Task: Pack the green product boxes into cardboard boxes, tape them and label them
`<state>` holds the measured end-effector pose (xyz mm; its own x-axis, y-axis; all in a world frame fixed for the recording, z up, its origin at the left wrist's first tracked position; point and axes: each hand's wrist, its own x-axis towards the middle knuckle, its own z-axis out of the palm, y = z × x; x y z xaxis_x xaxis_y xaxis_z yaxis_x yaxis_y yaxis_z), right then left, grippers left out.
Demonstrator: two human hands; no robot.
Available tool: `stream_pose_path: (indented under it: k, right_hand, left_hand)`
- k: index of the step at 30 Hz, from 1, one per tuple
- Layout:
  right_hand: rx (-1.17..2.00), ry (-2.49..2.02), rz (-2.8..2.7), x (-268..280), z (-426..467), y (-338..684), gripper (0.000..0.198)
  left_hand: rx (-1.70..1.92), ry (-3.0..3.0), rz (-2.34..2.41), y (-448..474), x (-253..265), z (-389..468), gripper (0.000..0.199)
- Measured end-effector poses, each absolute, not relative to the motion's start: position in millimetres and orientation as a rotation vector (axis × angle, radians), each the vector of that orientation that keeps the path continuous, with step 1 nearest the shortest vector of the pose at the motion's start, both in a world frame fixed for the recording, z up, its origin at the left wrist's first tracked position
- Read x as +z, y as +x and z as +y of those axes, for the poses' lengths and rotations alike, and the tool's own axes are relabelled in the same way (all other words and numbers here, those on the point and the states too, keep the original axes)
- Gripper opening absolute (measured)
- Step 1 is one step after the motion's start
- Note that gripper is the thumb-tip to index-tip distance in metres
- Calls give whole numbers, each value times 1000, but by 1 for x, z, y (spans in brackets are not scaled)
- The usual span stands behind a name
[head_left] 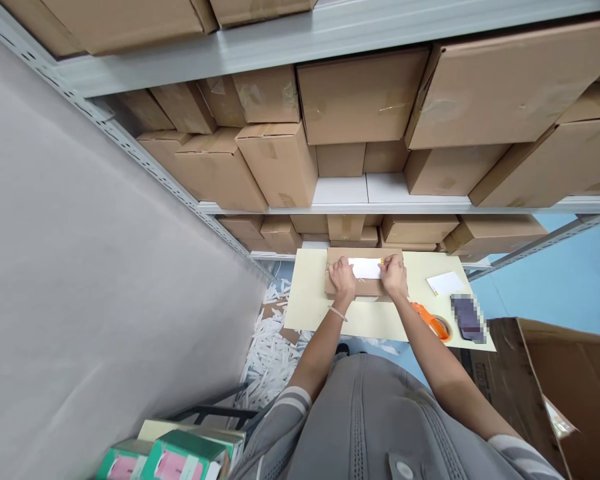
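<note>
A cardboard box lies on a pale yellow tabletop in front of me. Across its upper face is a white label with a small yellow mark at the right end. My left hand pinches the label's left end, and my right hand pinches the right end. Both hands rest against the box. Whether the label is stuck down under the fingers is hidden. To the right of my right forearm sits an orange tape dispenser with a tape roll.
A white label stack or sheet and a pixelated phone lie on the table's right side. Shelves of cardboard boxes rise ahead. A large open carton stands at right. Paper scraps cover the floor at left, near green-and-pink boxes.
</note>
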<state>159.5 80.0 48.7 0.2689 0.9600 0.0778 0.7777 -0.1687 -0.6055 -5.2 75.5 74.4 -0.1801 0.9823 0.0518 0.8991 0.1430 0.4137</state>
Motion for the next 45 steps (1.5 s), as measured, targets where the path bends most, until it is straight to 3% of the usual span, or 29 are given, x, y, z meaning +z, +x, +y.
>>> stream_pose_path:
  k: [9, 17, 22, 30, 45]
  right_hand:
    - [242, -2034, -1587, 39, 78, 152, 15]
    - [130, -1920, -1478, 48, 68, 164, 49]
    - [207, -1671, -2005, 49, 56, 147, 59]
    - [284, -1618, -2366, 21, 52, 145, 65]
    - [326, -1934, -2110, 10, 58, 144, 76]
  left_hand:
    - [405, 2014, 2248, -3, 67, 73, 25]
    - [471, 2071, 2234, -20, 78, 65, 52]
    - [441, 2503, 1771, -10, 70, 56, 59]
    - [222, 2597, 1586, -5, 41, 50, 60]
    - [330, 2190, 1852, 2, 33, 59, 61]
